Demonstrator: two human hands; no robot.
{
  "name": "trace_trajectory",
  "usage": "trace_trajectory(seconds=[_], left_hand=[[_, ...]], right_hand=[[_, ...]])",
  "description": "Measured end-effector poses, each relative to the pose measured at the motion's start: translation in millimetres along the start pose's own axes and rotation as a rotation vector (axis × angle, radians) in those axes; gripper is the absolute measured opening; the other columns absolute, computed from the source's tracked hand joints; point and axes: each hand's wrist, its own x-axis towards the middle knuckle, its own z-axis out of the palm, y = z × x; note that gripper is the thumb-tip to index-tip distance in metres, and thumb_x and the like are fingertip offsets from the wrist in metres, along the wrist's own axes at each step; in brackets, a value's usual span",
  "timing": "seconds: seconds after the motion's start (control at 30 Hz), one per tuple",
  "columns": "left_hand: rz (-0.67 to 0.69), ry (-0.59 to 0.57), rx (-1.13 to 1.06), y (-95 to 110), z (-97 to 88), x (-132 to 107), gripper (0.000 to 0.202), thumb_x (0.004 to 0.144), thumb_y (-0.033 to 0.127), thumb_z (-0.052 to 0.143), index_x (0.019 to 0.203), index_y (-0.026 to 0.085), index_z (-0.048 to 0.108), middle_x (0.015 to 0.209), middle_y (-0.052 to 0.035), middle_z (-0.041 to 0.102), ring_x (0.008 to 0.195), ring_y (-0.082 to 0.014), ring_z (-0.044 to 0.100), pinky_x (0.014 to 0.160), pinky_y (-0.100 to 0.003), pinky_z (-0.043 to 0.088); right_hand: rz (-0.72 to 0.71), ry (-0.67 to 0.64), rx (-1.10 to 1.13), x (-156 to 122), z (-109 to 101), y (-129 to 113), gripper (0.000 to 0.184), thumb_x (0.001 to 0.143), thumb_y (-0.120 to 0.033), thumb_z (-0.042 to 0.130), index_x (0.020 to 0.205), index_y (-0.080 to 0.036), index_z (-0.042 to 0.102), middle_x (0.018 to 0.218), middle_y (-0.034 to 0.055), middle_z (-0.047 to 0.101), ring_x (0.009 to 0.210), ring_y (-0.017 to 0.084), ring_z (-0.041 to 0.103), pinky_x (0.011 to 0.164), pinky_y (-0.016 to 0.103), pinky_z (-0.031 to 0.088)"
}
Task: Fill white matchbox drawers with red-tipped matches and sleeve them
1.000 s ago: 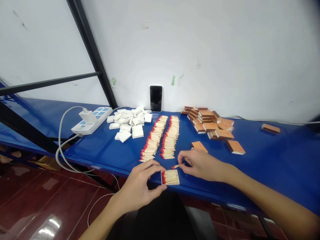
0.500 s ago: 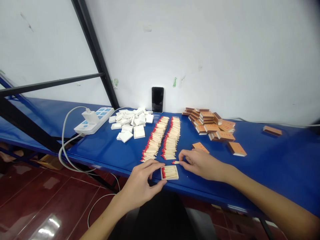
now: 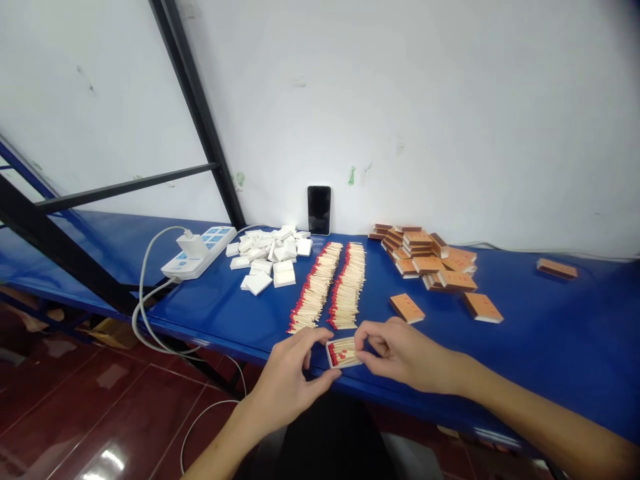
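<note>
A small white matchbox tray (image 3: 342, 353) filled with red-tipped matches rests near the front edge of the blue table (image 3: 550, 320). My left hand (image 3: 293, 380) pinches the tray's left end between thumb and fingers. My right hand (image 3: 400, 353) is closed on the tray's right side, fingertips over the matches. Just behind the tray lie two long rows of loose matches (image 3: 333, 287).
A heap of white inner trays (image 3: 267, 257) lies at the left, and a pile of orange matchbox sleeves (image 3: 430, 257) at the right, with single sleeves (image 3: 407, 308) nearby. A black phone (image 3: 319, 210) leans on the wall. A power strip (image 3: 197, 250) with cables sits far left.
My right hand carried a match from beside the tray onto it and now grips the tray's right side. My left hand stayed on the tray. The camera tilted slightly.
</note>
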Motion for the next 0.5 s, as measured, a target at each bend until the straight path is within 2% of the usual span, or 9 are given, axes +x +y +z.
trace_trajectory(seconds=[0.1,0.5], left_hand=[[0.001,-0.001,0.016,0.0,0.0,0.8,0.038,0.084,0.028,0.075,0.119,0.025,0.059,0.087,0.0029,0.067,0.062,-0.0127,0.052,0.063,-0.024,0.044],[-0.003,-0.043,-0.004,3.5,-2.6,2.1,0.032,0.086,0.025,0.073,0.115,0.027,0.059,0.093,0.0036,0.067,0.065,-0.0127,0.051,0.065,-0.024,0.042]], right_hand=[[0.0,0.004,-0.024,1.4,5.4,-1.1,0.003,0.09,-0.021,0.058,0.088,-0.02,0.061,0.054,-0.011,0.035,0.049,0.008,0.034,0.052,0.021,0.025],[0.024,0.023,-0.006,3.5,9.9,-6.0,0.006,0.087,-0.017,0.058,0.082,-0.019,0.061,0.051,-0.0108,0.034,0.047,0.007,0.033,0.051,0.021,0.024]])
